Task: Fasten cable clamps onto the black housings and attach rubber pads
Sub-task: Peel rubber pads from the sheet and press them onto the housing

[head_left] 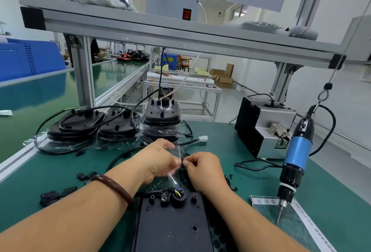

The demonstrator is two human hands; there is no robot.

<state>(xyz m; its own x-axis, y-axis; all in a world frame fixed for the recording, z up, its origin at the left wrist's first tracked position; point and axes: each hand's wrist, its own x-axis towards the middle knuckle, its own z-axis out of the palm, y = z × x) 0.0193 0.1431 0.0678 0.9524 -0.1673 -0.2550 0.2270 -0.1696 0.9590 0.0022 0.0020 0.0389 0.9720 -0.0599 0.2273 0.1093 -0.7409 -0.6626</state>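
both hands pinch a clear bag beyond the nearest black housing

the left hand (160, 159) and right hand (202, 168) meet over the middle of the green bench (251, 183). their fingers are curled, and each pinches the thin clear plastic bag (175, 175) between thumb and fingertips. the film is crumpled and what it holds is too blurred to tell. a brown bracelet (114, 187) circles the left wrist

the flat black plastic housing (174, 225) lies at the bottom centre of the bench, just below the hands. it is a matte rectangular plate with small round bosses and screw holes. at its far edge sits a round black cable gland (178, 199) with yellow and blue wires showing. a black sheet of hexagonal rubber pads (220, 239) shows along the housing's right edge

small black plastic cable clamps (50, 196) lie loose on the bench left of the left forearm, and tiny black screws (230, 181) are scattered near the right wrist

at the far edge three stacks of black housings (74, 125) sit in clear film with black cables looped around them

to the right a blue-and-black electric screwdriver (297, 155) hangs tip down, with a grey metal screw feeder (263, 127) behind it
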